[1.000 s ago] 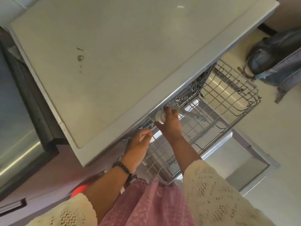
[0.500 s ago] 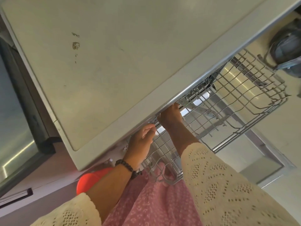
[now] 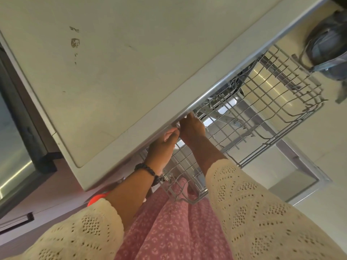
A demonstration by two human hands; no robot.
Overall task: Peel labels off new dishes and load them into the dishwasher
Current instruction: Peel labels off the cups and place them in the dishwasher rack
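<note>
The grey wire upper rack (image 3: 272, 102) of the dishwasher is pulled out from under the white countertop (image 3: 131, 62). Both hands reach into the back left of the rack, under the counter's edge. My right hand (image 3: 191, 128) has its fingers curled round a small white dish (image 3: 177, 125), of which only a sliver shows. My left hand (image 3: 165, 145) sits just beside it, fingers curled, fingertips close to the same white dish; whether they touch it is hidden.
The open dishwasher door (image 3: 293, 177) lies below the rack. A grey backpack (image 3: 330, 45) sits on the floor at top right. An orange-red object (image 3: 96, 198) peeks out under the counter by my left arm. A steel appliance (image 3: 13, 156) stands at left.
My hands have moved further back under the counter's edge and closer together. The white dish, plainly seen in my right hand a second ago, is now almost hidden.
</note>
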